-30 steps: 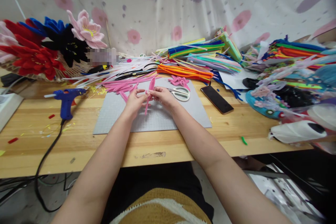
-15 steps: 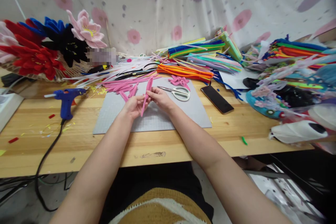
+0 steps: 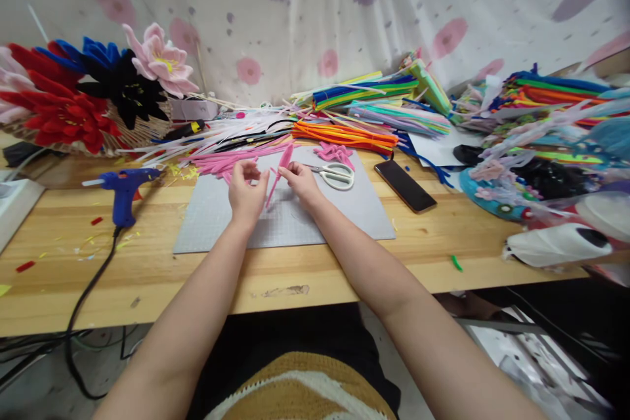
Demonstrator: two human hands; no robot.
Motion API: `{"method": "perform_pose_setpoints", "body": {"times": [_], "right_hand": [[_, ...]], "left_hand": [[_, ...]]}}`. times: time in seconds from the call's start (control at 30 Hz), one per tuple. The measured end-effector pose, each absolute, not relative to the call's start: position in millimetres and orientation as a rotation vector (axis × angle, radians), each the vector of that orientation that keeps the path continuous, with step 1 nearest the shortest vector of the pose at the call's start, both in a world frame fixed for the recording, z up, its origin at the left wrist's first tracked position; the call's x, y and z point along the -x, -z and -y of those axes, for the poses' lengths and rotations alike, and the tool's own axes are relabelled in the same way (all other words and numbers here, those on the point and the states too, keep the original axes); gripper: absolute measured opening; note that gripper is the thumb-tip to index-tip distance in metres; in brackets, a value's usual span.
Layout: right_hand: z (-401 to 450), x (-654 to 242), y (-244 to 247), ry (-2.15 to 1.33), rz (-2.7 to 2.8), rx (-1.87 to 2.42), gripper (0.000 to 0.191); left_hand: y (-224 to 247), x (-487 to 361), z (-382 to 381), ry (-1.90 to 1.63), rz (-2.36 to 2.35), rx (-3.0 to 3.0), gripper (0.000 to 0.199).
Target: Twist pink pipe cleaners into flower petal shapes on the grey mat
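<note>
Above a grey mat point(image 3: 305, 226), the right hand point(image 3: 300, 182) pinches a pink fuzzy strip point(image 3: 284, 159), its middle partly hidden by fingers; whether the left hand point(image 3: 247, 195), curled just beside, grips anything, I cannot tell.

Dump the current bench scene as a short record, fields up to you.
right hand: pinches pink fuzzy piece
left hand: beside that piece, contact unclear
work surface: gray mat on wooden table
on mat: white-handled scissors, pink fuzzy strips
left of mat: blue glue gun
right of mat: phone
behind mat: orange bundle
</note>
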State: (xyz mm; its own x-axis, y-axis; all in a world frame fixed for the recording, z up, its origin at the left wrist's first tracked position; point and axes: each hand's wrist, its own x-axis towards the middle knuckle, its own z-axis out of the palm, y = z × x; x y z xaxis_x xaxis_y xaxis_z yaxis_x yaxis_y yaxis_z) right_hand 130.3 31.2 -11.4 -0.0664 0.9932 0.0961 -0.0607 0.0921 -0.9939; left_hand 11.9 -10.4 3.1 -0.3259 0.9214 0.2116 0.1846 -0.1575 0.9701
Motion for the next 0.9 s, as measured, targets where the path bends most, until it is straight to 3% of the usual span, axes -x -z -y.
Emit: {"method": "perform_pose_setpoints", "body": {"times": [0.13,0.63,0.9], "right_hand": [[-28.6,-129.1,9.4,-1.189,1.277,1.024,0.038],[-25.0,-142.6,-3.0,-1.534,1.446,0.765,0.038],[-24.9,-142.7,-2.5,-1.546,1.529,0.862,0.035]], "left_hand": [[1.9,-15.5,12.2,-1.419,-1.520,-1.494,0.018],[-14.9,-8.0,12.0,-1.026,-0.979,-0.849,0.017],[-12.2,-2.2,4.7,-1.227,-1.044,-0.777,0.012]]}}
